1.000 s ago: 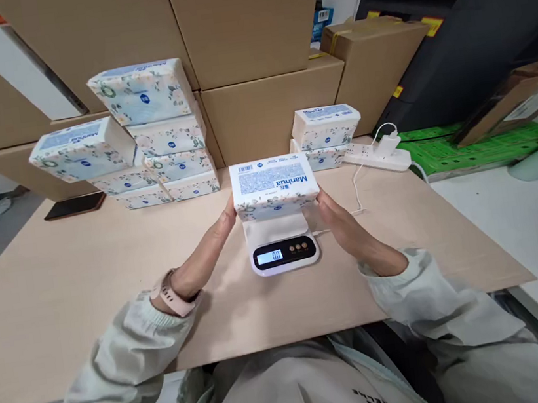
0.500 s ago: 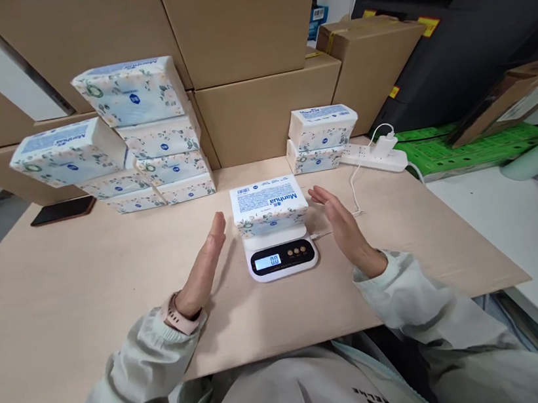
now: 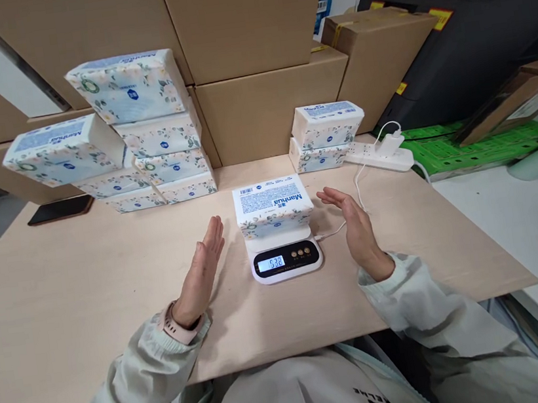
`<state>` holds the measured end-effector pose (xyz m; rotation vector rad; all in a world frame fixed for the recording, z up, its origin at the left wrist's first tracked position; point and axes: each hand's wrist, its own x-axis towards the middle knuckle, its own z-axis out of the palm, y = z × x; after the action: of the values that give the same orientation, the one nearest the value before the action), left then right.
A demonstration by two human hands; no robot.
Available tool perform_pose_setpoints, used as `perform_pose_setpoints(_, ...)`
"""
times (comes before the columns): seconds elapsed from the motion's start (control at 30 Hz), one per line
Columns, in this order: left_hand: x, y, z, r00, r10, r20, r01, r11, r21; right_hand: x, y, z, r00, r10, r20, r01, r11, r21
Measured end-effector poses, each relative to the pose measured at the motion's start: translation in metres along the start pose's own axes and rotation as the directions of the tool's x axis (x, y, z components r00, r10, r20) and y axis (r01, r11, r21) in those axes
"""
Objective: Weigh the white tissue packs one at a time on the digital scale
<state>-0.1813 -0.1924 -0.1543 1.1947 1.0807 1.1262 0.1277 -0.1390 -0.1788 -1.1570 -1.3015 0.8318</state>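
A white tissue pack [image 3: 273, 204] with blue print and a floral edge rests on a white digital scale [image 3: 263, 275]. The scale's lit display [image 3: 271, 264] carries digits that look like 103.2. To the left of the pack, my left hand [image 3: 199, 270] is held open, fingers straight and palm inward, touching nothing. On the other side my right hand [image 3: 357, 226] is open as well, apart from the pack. A pale watch band [image 3: 180, 325] circles my left wrist.
Stacked tissue packs [image 3: 161, 136] stand at the back left, and two more packs [image 3: 331, 124] at the back right. A phone [image 3: 59, 210] lies far left. The scale's cable runs near a power strip [image 3: 382, 157]. Cardboard boxes [image 3: 267, 116] line the back.
Both hands have drawn slightly farther from the tissue pack, which stays on the scale. The display has gone from 0.0 to about 103.2. The view has shifted a little.
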Motion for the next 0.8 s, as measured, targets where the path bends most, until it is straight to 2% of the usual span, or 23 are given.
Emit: perform_pose_setpoints(0.8, -0.0006, 0.0016, 0.0012, 0.999, -0.030, 0.032, 0.029, 0.999, 0.032, -0.0002, -0.0032, -0.0001, 1.000, 0.007, -0.008, -0.007, 1.000, -0.004)
